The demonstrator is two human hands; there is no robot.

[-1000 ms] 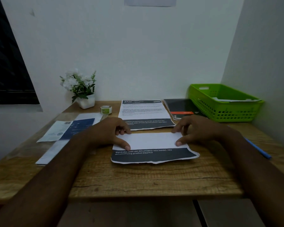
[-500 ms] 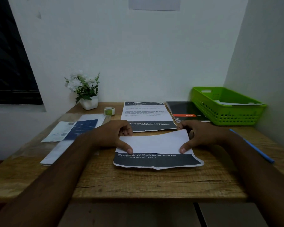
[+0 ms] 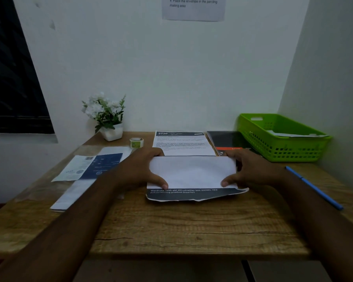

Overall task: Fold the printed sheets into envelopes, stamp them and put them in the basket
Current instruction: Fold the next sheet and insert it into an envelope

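1. Both hands pinch folded sheet at desk ctr: L hand & R hand, thumbs on white flap, fingers curled behind.
2. Its near edge shows dark print.
3. Back-R: green basket w/ paper inside.

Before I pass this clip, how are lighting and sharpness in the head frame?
Head view: dim, flat light with a cool cast, no glare; print on the folded sheet and the wall notice is legible; the leaflets at left are slightly smeared; wide-angle distortion tilts the walls.
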